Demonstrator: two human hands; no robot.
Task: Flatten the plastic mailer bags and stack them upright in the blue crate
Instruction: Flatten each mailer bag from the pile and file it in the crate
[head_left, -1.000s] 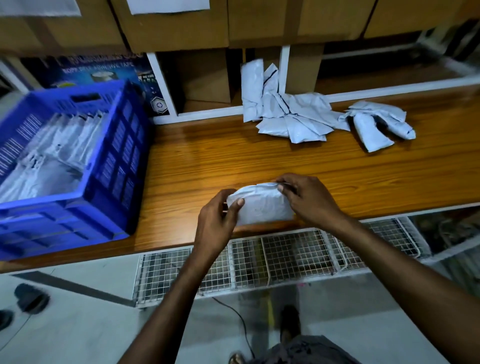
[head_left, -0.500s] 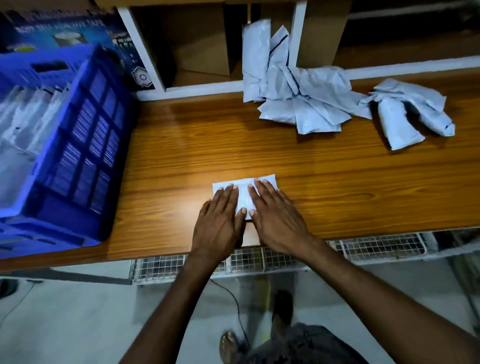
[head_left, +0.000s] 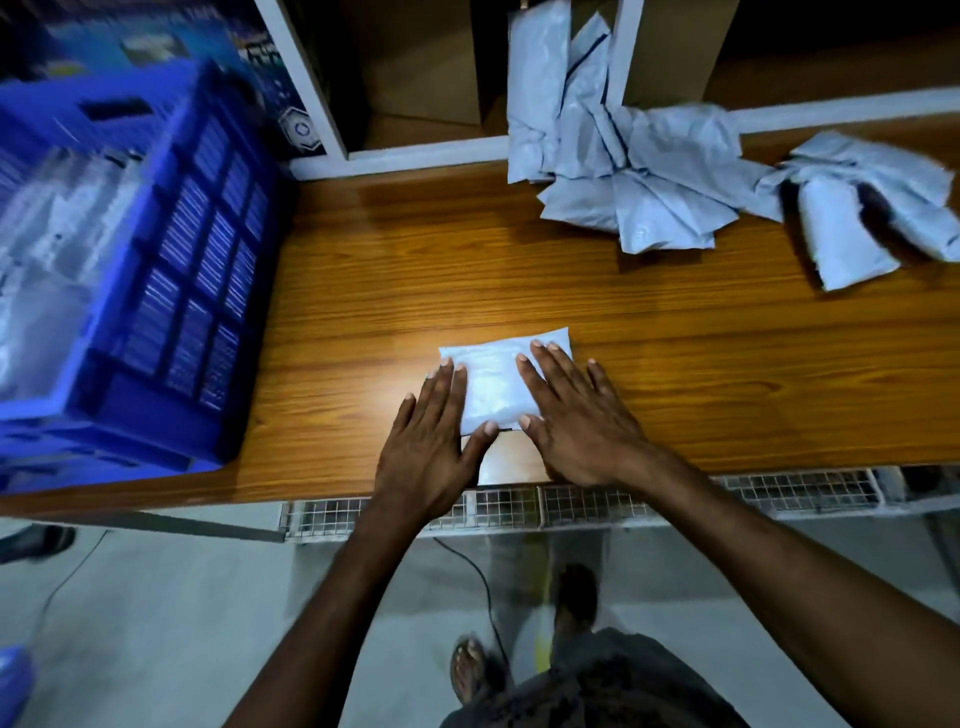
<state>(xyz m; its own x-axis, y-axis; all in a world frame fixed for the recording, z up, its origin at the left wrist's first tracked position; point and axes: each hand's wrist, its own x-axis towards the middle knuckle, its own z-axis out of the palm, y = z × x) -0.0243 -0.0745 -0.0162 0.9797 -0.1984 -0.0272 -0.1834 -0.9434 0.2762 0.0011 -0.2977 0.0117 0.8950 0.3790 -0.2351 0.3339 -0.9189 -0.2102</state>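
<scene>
The mailer lies flat on the table, close to the front edge and straight ahead of the person. Its long axis runs left to right. Both hands press down on it with fingers straight and spread, gripping nothing. The left hand covers its left edge and the right hand covers its right half, so a pale strip shows between them. The step in hand looks like the flattening itself, with the air being pushed out.

The crate stands at the left end of the table, well apart from the mailer, and more bags stand inside it, blurred. The left hand is nearer the crate, so the carry probably goes leftward, and the mailer must be turned on edge to stand upright there.

At the back right, a crumpled pile of mailers leans against the shelf frame. A smaller clump lies just beside it. Both are unflattened, so much work remains. A wire rack hangs below the front edge.
</scene>
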